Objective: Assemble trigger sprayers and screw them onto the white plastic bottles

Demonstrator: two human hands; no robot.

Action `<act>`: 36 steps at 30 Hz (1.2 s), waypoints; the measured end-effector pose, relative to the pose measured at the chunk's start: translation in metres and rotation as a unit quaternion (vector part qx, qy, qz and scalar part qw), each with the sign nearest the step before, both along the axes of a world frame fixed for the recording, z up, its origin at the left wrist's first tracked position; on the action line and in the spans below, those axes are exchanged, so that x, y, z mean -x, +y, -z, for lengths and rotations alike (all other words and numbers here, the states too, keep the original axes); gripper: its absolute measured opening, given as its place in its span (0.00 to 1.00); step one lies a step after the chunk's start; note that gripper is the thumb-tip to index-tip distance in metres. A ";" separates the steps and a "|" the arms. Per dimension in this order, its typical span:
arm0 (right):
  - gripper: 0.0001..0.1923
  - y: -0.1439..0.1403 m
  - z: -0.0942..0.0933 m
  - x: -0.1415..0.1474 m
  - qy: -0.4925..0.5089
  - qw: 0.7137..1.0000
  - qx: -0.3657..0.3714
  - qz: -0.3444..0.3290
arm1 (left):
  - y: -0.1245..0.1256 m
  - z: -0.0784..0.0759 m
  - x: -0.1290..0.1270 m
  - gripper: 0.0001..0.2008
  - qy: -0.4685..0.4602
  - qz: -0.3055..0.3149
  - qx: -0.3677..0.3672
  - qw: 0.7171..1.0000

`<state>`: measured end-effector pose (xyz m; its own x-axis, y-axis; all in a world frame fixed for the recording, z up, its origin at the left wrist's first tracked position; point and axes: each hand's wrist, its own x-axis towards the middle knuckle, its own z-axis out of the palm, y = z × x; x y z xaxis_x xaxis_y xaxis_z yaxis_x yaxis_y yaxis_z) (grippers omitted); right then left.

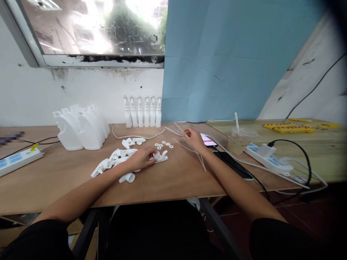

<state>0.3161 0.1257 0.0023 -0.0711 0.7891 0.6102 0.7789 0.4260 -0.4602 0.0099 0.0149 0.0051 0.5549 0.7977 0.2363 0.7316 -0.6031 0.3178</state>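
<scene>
My left hand (pixel 142 159) is closed at the edge of a pile of white spray trigger heads (pixel 110 162). Its fingers grip one white spray trigger head (pixel 162 156), partly hidden by them. Farther right, my right hand (pixel 193 137) is pinched around a thin clear tube (pixel 178 127) that sticks out to the upper left. More thin tubes (pixel 202 163) lie below that hand on the table. Between the hands are several small white ring washers (pixel 163 143).
White bottles (pixel 81 130) stand in a cluster at the left, and a row of assembled spray bottles (pixel 140 115) lines the wall. On the right are a lit phone (pixel 208 140), a dark phone (pixel 231 165), a plastic cup (pixel 238 141), a power strip (pixel 267 159) and yellow parts (pixel 292 129).
</scene>
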 end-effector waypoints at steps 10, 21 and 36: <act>0.16 -0.008 -0.027 -0.002 0.342 0.922 -0.106 -0.149 | -0.006 -0.006 -0.003 0.21 -0.001 0.011 0.018 1.000; 0.20 -0.031 -0.020 0.031 0.381 0.901 0.051 -0.199 | -0.004 -0.003 -0.001 0.17 -0.018 0.017 0.018 1.000; 0.22 -0.067 -0.017 0.097 0.215 0.880 0.165 -0.389 | -0.003 0.000 -0.001 0.15 -0.015 0.034 -0.004 0.999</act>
